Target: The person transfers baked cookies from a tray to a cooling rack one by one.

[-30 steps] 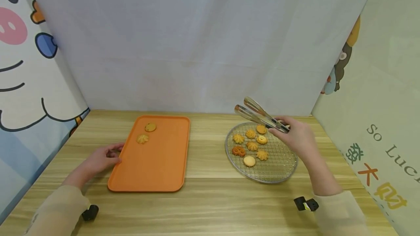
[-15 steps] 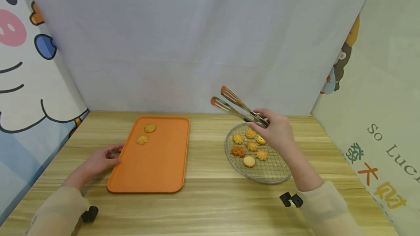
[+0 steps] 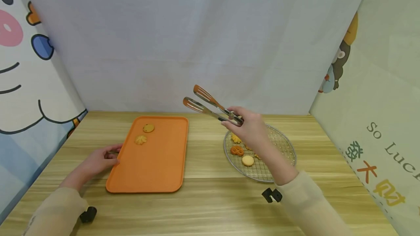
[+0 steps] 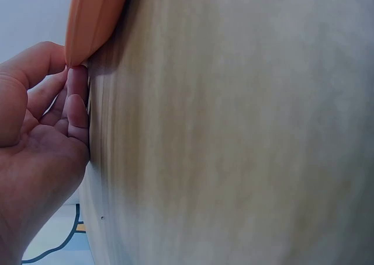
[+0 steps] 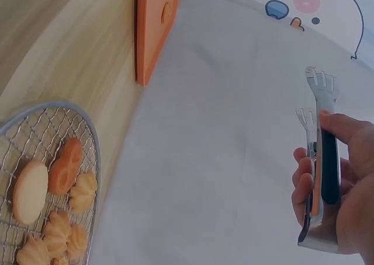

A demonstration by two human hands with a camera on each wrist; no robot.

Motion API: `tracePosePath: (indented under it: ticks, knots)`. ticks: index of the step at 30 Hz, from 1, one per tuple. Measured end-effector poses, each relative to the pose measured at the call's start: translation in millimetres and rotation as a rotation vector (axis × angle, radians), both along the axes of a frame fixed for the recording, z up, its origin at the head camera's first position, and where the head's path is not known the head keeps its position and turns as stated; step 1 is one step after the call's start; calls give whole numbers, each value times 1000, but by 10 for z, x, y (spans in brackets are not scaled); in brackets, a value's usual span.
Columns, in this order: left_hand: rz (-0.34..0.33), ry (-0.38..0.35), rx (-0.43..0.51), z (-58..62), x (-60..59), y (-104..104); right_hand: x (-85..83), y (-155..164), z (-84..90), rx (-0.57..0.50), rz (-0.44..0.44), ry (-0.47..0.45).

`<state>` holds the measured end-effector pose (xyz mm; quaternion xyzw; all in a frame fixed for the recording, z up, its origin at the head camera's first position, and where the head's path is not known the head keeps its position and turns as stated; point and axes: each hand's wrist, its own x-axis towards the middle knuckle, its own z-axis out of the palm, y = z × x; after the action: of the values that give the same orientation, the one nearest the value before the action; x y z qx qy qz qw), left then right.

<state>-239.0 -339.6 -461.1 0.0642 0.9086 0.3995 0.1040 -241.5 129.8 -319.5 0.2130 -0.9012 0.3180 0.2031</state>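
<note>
Wooden table (image 3: 210,207), one tray (image 3: 157,170), two cookies (image 3: 144,134)

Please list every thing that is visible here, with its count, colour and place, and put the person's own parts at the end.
orange tray: 1, orange, on the table to the left.
cookies on the tray: 2, golden, at its far end.
wire rack: 1, silver, round, on the table to the right.
cookies on the rack: at least six in the right wrist view, golden, one pale, one darker orange.
tongs: 1, metal with orange tips, raised between tray and rack, holding no cookie.
table: 1, light wood.
backdrops: white cloth behind, cartoon panels at both sides.
left hand: touches the tray's left edge.
right hand: grips the tongs.
</note>
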Motion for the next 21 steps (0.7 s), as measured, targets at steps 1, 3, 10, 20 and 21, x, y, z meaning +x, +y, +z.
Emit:
tracePosePath:
  ticks: [1, 3, 10, 20, 21]
  knots:
    - [2, 1, -5, 1, -1, 0, -13, -32, -8, 2, 4, 12]
    - [-2, 1, -1, 0, -2, 0, -40, -99, -25, 6, 9, 28]
    - [0, 8, 2, 0, -4, 1, -126, -354, -83, 35, 30, 35]
    - [1, 0, 12, 6, 5, 18, -254, -735, -277, 80, 94, 37]
    - [1, -1, 11, 6, 6, 16, -263, -767, -293, 89, 96, 35]
